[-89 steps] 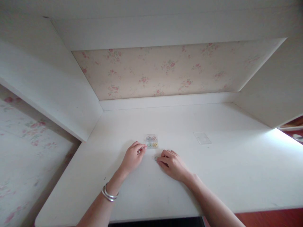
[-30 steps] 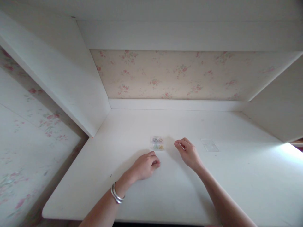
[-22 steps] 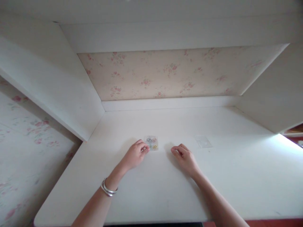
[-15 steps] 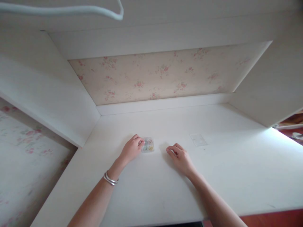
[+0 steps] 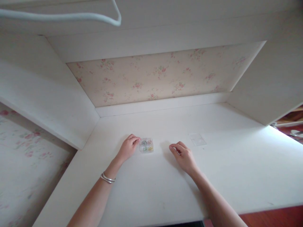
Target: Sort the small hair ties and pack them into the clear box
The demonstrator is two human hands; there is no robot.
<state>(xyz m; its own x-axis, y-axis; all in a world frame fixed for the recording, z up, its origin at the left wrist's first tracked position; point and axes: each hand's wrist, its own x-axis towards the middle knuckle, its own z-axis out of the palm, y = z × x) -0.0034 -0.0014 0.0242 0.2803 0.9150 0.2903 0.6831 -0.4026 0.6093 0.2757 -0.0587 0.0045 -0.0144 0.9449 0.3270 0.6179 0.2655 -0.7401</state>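
A small clear plastic box [image 5: 146, 145] with tiny coloured pieces inside sits on the white desk [image 5: 151, 186]. My left hand [image 5: 127, 148], with silver bangles on the wrist, rests just left of the box, its curled fingertips touching the box's left edge. My right hand [image 5: 183, 155] hovers to the right of the box, a short gap away, with thumb and fingers drawn together in a loose pinch; whether anything is between them is too small to tell. A clear flat lid [image 5: 197, 139] lies further right on the desk.
The desk sits in a white alcove with floral wallpaper [image 5: 153, 75] at the back and white side panels [image 5: 42, 94]. A pale cord [image 5: 71, 16] loops across the top left. Red-brown floor [image 5: 279, 217] shows past the desk's front right edge.
My left hand moved up from the desk to the box's left edge. My right hand stayed right of the box. The view shifted, and a cord came into view.
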